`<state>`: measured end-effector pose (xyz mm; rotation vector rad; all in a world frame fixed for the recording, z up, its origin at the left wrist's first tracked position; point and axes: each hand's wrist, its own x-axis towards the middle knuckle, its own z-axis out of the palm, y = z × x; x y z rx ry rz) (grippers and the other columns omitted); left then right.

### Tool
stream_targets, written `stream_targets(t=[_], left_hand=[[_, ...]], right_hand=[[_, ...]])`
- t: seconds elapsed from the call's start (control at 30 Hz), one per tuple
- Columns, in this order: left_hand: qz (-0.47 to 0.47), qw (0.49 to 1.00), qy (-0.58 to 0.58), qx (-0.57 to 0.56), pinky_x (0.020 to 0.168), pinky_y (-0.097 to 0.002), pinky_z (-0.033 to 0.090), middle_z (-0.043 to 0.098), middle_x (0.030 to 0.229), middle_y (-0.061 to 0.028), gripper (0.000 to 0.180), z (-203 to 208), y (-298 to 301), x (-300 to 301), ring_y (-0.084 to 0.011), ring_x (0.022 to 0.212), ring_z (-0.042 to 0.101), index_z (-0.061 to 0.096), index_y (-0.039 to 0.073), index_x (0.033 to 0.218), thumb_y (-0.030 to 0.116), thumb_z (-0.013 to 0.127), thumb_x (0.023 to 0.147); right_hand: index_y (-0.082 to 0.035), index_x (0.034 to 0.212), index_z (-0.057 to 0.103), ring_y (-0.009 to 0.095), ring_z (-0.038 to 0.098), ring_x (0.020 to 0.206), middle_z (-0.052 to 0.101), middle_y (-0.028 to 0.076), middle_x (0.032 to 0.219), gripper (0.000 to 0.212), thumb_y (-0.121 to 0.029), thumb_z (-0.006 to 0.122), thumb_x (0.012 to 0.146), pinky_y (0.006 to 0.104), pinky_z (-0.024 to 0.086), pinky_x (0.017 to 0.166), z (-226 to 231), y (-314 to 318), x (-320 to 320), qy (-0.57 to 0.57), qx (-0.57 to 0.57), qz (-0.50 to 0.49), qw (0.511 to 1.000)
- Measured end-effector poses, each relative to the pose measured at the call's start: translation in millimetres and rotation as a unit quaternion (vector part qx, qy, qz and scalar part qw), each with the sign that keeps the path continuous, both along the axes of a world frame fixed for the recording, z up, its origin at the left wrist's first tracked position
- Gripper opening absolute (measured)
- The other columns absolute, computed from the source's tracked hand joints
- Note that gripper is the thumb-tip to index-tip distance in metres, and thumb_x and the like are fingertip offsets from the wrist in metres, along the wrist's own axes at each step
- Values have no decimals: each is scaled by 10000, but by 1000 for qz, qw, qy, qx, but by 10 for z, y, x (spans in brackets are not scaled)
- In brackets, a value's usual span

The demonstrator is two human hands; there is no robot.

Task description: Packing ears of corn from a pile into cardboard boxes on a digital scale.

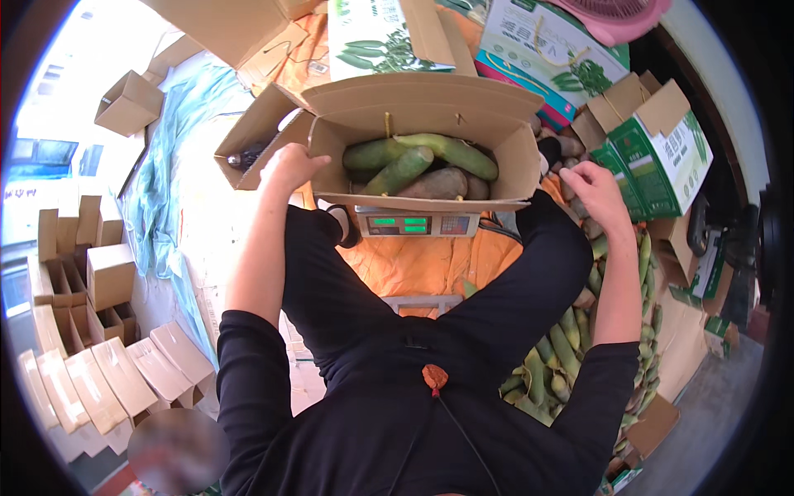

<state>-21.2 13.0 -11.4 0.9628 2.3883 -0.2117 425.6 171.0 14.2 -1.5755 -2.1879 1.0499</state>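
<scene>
An open cardboard box [426, 95] rests on a digital scale [418, 224] between my knees. Inside lie several long green radishes [401, 169] and some brownish, earth-covered roots [438, 185]. At the box's left side, my left hand [291, 170] is closed on the edge near the left flap, its thumb reaching toward the box wall. My right hand [597, 192] hovers just beyond the right wall, apart from it. Its fingers are bent inward, and nothing shows in them. The scale's green display is lit.
More green radishes [566, 339] are heaped by my right leg, with brown roots [571, 147] beyond. Printed cartons [653, 161] stand at right and ahead, near a pink basket [612, 12]. Rows of cardboard boxes [95, 372] line the left. Orange sheeting [422, 269] covers the floor.
</scene>
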Motion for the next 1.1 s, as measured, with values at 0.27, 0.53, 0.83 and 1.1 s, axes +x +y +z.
stream_targets(t=[0.27,0.53,0.83,1.1], left_hand=[[-9,1000,-13,-19,917,-421,443,606,1155,-134,463,-151,24,-17,-295,1084,570,625,72,1105,402,651,781],[-19,997,-77,0,907,-432,449,599,1164,-143,470,-111,-23,-115,-307,1089,564,613,56,1117,381,645,779],[-64,998,-11,-20,850,-394,474,641,1038,-161,425,-155,94,-173,-302,1014,596,662,23,978,395,633,776],[-61,992,-25,112,814,-413,488,647,883,-215,296,-100,16,-422,-348,876,628,683,23,829,289,578,752]], right_hand=[[5,775,652,250,613,559,612,152,641,436,-429,620,784,373,476,580,-443,336,-480,-178,-71,70,979],[42,781,653,237,624,507,629,153,611,417,-358,542,819,352,502,576,-570,228,-576,-144,-105,18,984],[22,851,660,381,618,835,629,255,823,420,-378,540,805,443,467,750,-598,209,-582,-205,0,46,978],[40,830,655,206,618,660,652,137,719,307,-258,585,803,351,453,630,-628,326,-606,1,-82,-1,997]])
